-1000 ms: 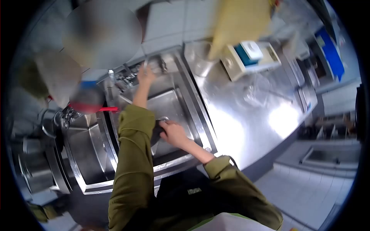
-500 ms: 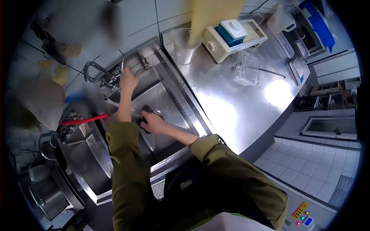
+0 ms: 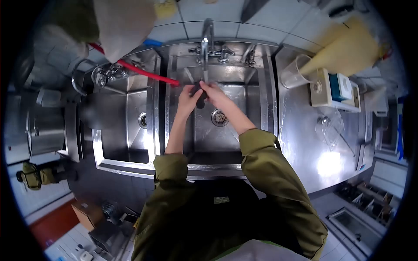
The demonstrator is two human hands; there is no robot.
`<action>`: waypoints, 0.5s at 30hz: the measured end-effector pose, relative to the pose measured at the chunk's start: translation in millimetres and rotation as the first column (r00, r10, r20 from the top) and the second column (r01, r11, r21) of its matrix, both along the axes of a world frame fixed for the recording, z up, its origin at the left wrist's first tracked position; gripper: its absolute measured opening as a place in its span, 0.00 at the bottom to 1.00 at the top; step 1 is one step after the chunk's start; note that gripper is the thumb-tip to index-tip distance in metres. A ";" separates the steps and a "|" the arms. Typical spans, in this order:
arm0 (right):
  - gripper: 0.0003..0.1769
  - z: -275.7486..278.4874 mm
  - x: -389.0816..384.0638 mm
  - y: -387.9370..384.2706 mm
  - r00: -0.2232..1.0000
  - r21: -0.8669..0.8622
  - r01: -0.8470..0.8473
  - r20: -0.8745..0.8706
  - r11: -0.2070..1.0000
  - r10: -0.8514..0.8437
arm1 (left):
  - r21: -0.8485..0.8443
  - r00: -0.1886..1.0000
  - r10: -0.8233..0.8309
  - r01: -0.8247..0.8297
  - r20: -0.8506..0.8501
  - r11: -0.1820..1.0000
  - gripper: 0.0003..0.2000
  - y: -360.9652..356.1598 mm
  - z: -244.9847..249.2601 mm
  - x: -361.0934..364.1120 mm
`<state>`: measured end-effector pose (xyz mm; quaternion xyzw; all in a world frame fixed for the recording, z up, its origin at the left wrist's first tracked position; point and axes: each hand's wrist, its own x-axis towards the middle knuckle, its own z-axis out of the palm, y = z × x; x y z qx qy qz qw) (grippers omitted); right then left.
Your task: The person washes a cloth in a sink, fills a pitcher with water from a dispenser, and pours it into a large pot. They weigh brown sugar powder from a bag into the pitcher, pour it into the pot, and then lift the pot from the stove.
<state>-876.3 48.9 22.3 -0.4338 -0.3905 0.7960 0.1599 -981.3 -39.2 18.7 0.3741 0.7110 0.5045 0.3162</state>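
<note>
Under the tap (image 3: pixel 207 37), both my hands come together over the right-hand sink basin (image 3: pixel 248 100). A small dark grey object (image 3: pixel 200 103) with a rounded end is between them; I cannot make out its kind. My left hand (image 3: pixel 187 101) grips it from the left side, with the fingers bent around it. From the right, my right hand (image 3: pixel 215 95) closes on its upper part, fingers near the water stream. Below my hands lies the round drain (image 3: pixel 219 117), apart from them.
A red hose (image 3: pixel 150 75) reaches in over the divider from the left basin (image 3: pixel 136 108). Right of the sinks, the steel counter (image 3: pixel 300 143) bears a clear jug (image 3: pixel 297 71), a white-and-teal device (image 3: pixel 337 89) and a clear plastic container (image 3: pixel 329 126). A person (image 3: pixel 37 175) stands far left.
My left hand has left the tap handle and come down to the dark object. My right hand has lifted it from near the drain to beneath the tap. The view has turned.
</note>
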 end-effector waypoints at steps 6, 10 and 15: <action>0.06 32.3 15.3 22.8 0.997 0.453 0.083 -0.037 0.887 -0.074 | -0.260 0.751 0.261 -0.123 0.607 0.958 0.15 13.4 -27.3 -8.6; 0.05 28.1 8.0 36.4 0.987 0.379 0.033 -0.158 0.925 0.030 | -0.380 0.657 0.252 0.057 0.710 0.923 0.16 10.1 -24.2 12.1; 0.04 36.7 3.8 34.7 0.892 0.711 -0.358 0.068 0.605 0.448 | 0.160 0.972 0.025 0.014 -0.234 0.987 0.31 26.6 -0.3 16.4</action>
